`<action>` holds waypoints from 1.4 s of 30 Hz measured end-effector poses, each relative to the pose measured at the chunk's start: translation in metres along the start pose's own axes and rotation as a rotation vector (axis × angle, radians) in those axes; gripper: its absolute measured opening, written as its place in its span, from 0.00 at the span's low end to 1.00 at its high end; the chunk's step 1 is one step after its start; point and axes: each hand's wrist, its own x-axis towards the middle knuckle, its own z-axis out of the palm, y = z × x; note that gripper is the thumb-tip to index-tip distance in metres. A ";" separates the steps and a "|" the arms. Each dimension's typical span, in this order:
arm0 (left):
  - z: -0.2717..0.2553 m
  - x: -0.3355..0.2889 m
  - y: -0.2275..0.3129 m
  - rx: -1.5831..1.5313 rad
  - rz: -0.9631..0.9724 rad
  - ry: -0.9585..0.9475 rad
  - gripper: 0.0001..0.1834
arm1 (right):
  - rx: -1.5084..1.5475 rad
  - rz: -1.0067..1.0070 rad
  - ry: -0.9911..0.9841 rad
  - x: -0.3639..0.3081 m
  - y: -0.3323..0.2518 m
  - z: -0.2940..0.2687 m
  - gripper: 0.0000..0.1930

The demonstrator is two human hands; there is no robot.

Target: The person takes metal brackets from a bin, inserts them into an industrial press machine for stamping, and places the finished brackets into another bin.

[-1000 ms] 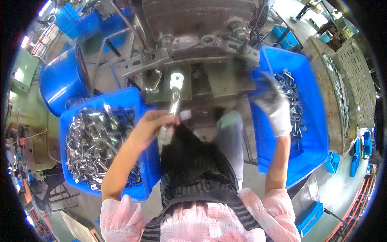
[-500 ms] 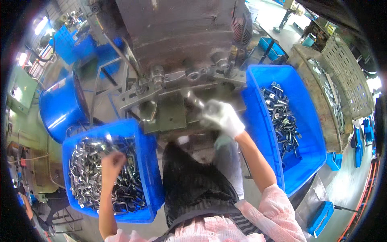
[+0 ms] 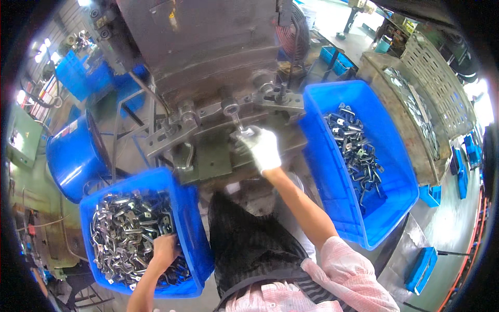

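Observation:
My right hand [image 3: 261,149], in a white glove, is closed around a shiny metal rod part [image 3: 237,122]. The part's far end meets a round socket [image 3: 230,108] at the front of a press-like machine [image 3: 208,57]. My bare left hand [image 3: 165,250] is down among bent metal parts [image 3: 125,234] in the left blue bin [image 3: 193,260]. Its fingers are curled, and what they grip, if anything, is hidden. Another bent metal part [image 3: 189,156] stands on the machine's bed plate [image 3: 215,162], left of my right hand.
On the right, a second blue bin [image 3: 397,182] holds more bent metal parts [image 3: 358,151]. Beyond it stands a worn crate [image 3: 382,65] with flat metal pieces. A blue drum [image 3: 75,156] is at the left. A slotted bar [image 3: 161,141] crosses the machine front.
My right hand has moved left and forward, bringing the rod part to the socket. My left hand has gone lower and slightly right in the left bin. The view has shifted a little.

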 end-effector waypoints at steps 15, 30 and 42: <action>-0.071 -0.026 0.011 0.008 -0.275 0.439 0.17 | -0.081 -0.088 0.000 -0.012 -0.036 -0.033 0.17; 0.003 -0.008 -0.098 -0.295 -0.411 0.754 0.24 | -0.810 -0.022 0.219 -0.041 -0.056 -0.176 0.17; -0.068 0.007 0.003 -1.597 -0.376 0.318 0.07 | -0.296 -0.041 -0.287 -0.069 -0.039 -0.076 0.07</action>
